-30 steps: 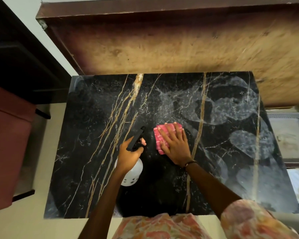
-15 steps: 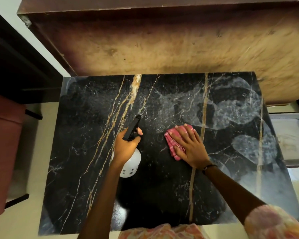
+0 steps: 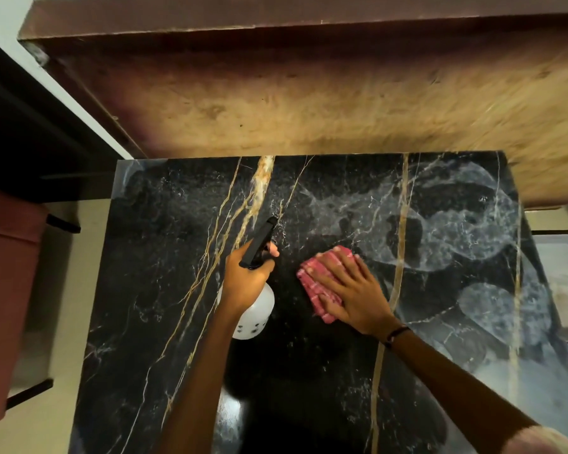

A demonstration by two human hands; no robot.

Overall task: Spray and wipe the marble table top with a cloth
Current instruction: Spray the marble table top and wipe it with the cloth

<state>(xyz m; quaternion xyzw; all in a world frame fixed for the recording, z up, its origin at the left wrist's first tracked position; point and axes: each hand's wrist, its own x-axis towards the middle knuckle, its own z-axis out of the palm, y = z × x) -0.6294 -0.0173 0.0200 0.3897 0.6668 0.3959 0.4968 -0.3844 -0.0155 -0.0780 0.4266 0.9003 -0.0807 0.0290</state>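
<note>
Roughly midway, I would judge: the marble top point(image 3: 164, 290) is black with gold veins, and its far-right part carries pale, cloudy swirls and patches that look like spray film or wipe marks drying. Fine droplets speckle the middle. The left part and the near edge look darker and show no such marks, so those areas seem to be what is left, though glare makes it hard to say for certain.

The cloth point(image 3: 312, 276), pink and checked, lies folded flat on the marble a little right of centre. The right hand point(image 3: 351, 296) presses down on it with palm flat and fingers spread, covering most of it; only the cloth's left and far edges show beyond the fingertips. That hand is not gripping, just bearing down on the cloth.

Just beside it to the left, apart from the cloth, the left hand point(image 3: 246, 280) is wrapped around the neck of a white spray bottle point(image 3: 259, 309), with a finger at the black trigger and the nozzle pointing away toward the far middle of the top. The bottle's round body hangs below the hand; I cannot tell whether it rests on the marble or is held just above it.

Beyond the far edge stands a worn wooden board point(image 3: 309, 103). A reddish seat point(image 3: 4, 273) sits off to the left.
</note>
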